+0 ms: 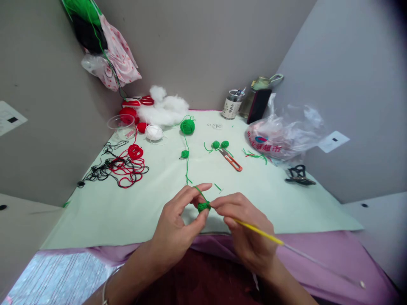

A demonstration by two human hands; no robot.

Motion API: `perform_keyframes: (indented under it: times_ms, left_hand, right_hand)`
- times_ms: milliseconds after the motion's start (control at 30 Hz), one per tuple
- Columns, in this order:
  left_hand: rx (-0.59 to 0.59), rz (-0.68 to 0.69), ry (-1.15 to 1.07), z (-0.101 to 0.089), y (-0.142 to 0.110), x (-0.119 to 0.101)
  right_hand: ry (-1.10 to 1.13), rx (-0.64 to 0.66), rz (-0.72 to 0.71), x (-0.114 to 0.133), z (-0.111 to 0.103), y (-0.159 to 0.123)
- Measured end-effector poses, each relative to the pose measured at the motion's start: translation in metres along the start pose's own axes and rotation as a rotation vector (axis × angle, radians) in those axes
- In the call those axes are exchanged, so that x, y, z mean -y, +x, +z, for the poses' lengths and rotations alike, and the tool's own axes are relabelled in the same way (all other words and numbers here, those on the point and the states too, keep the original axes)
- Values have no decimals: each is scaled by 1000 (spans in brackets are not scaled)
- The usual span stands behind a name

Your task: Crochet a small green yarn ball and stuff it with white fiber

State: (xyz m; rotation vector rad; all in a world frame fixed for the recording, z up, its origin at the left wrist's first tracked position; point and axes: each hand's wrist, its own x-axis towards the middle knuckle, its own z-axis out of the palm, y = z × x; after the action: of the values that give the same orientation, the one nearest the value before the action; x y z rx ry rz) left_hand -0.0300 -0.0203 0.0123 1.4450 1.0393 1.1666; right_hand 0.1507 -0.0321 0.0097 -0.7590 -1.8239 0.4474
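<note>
Near the table's front edge my left hand (178, 220) pinches a small green crochet piece (203, 206) between thumb and fingers. Green yarn (200, 192) passes over its raised index finger. My right hand (249, 228) is closed round a crochet hook with a yellow grip (259, 231); the hook's tip meets the right side of the piece, and its thin shaft trails to the lower right. Farther back lie a green yarn ball (187, 126), a small green crocheted piece (185, 154), two small green balls (220, 144) and orange-handled thread snips (232, 160).
Black and red yarn (124, 167) lies tangled at the left, near a clear plastic cup (122, 125). White stuffing (165, 108) and a white yarn ball (154, 132) sit at the back. A pen can (232, 105), phone (259, 106), plastic bag (280, 133) and black clip (299, 176) stand rightward.
</note>
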Motion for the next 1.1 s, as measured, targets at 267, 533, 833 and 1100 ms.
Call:
perform_keyframes:
  times_ms: [267, 533, 833, 1100]
  left_hand:
    - [-1, -251, -366, 8, -2, 4]
    - [138, -501, -788, -3, 5, 2]
    - [80, -303, -528, 5, 0, 4]
    - [139, -561, -892, 6, 7, 4]
  right_hand:
    - [-408, -35, -175, -6, 10, -10]
    - [131, -241, 112, -8, 11, -10]
    - [289, -228, 265, -9, 20, -2]
    - [30, -239, 94, -8, 15, -6]
